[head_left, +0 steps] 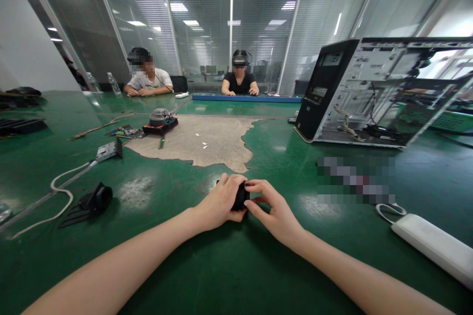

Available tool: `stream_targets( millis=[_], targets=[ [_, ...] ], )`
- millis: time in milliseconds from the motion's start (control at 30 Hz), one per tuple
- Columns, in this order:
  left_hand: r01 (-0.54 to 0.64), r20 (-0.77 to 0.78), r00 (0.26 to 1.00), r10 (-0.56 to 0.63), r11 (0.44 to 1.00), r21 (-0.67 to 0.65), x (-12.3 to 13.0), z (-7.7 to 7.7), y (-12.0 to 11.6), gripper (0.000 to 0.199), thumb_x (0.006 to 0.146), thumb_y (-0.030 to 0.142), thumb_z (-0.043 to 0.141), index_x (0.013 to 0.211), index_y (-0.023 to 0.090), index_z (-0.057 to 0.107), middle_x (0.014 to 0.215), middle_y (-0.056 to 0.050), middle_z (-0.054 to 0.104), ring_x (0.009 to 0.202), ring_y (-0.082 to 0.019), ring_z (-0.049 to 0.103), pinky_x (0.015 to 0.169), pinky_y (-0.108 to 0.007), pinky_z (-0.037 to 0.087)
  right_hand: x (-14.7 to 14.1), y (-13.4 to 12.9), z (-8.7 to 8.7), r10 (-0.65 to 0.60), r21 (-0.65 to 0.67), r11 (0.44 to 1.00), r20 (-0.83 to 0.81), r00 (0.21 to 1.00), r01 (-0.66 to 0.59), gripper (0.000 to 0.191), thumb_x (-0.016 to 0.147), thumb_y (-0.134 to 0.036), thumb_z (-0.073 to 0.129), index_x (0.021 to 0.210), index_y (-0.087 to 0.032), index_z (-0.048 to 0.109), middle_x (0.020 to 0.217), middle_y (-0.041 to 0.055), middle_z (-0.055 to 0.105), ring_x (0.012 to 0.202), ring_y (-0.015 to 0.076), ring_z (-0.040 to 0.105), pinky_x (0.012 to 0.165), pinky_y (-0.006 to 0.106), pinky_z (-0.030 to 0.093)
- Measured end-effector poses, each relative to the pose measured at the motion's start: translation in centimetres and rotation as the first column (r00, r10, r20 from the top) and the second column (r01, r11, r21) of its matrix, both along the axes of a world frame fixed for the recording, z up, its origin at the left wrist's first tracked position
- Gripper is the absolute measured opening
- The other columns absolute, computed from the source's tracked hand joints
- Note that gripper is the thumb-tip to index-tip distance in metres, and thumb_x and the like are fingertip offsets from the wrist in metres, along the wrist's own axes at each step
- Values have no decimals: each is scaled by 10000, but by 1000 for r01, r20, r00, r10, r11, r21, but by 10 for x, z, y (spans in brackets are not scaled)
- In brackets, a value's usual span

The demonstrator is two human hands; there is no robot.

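Just nearer than bare grey-brown tabletop patch (221,145): small black plastic part (240,197), left hand (221,202) wrapped round it, right hand's (271,209) fingertips pinching its right side.

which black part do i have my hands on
The small black part in your left hand, with your right hand at its side; the black piece with the round end lies on the table to the left.
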State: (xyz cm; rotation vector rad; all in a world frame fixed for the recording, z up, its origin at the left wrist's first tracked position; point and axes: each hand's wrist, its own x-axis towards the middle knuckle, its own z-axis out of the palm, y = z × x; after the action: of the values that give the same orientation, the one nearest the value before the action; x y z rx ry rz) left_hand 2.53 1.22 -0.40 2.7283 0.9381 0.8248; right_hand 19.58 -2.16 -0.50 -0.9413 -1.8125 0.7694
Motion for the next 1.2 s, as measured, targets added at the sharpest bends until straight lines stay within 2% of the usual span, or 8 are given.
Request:
stream_targets(
  millis=[100,233,333,567,733,867,1067,1200],
  targets=[
    [-8,-2,1000,8,1000,-1,1,0,0,602,637,150,585,1164,181,294,1093,-85,457,907,-231,405,819,-393,391,0,0,1,-14,-8,1000,4,1000,14,199,780,-164,523,969,-227,525,1047,56,512,1030,192,516,763,306,522],
    [-16,-8,1000,16,1000,4,2,0,0,593,638,147,574,1160,170,293,1074,-80,461,887,-226,393,807,-382,398,-1,1,1,-14,-122,992,-14,1000,12,322,776,-161,528,1085,-213,454,1062,69,527,990,185,548,773,330,519],
    [-20,-12,1000,21,1000,3,1,0,0,618,615,132,571,1162,177,288,1081,-74,456,887,-229,391,805,-385,401,-1,1,2,26,-189,982,-21,999,-29,305,783,-163,520,1077,-208,451,1034,63,549,912,169,582,753,329,525],
    [-11,-31,999,11,1000,9,0,2,0,618,625,142,586,1165,159,286,1102,-87,453,892,-228,386,820,-377,390,0,-1,2,-10,14,1000,14,1000,9,167,783,-169,522,940,-224,540,1059,58,493,1035,190,504,771,299,513],
    [-26,-24,999,26,1000,5,2,0,0,581,636,155,580,1145,157,302,1069,-80,458,880,-224,384,813,-370,394,-1,1,1,-25,-87,996,-12,1000,23,278,782,-166,518,1052,-218,475,1054,65,518,1020,191,526,774,321,515],
    [-24,-23,999,25,1000,10,2,-1,0,597,630,142,566,1157,162,288,1078,-78,449,887,-226,380,816,-372,395,-2,1,1,28,-190,981,-28,999,-33,276,794,-177,502,1062,-209,448,1034,63,541,934,173,574,771,333,515],
    [-10,-26,1000,10,1000,3,0,-1,1,615,620,136,577,1160,162,284,1097,-84,442,895,-224,382,829,-375,388,-1,0,1,14,-34,999,-9,1000,-14,204,770,-158,529,965,-213,507,1058,61,488,1035,191,502,763,302,510],
    [-11,-8,1000,11,1000,6,1,-1,1,596,630,143,576,1153,171,292,1083,-81,451,891,-223,386,818,-376,391,0,0,0,-3,-65,998,-21,1000,2,214,782,-177,520,991,-212,493,1047,63,498,1026,192,511,770,313,508]
  ],
)
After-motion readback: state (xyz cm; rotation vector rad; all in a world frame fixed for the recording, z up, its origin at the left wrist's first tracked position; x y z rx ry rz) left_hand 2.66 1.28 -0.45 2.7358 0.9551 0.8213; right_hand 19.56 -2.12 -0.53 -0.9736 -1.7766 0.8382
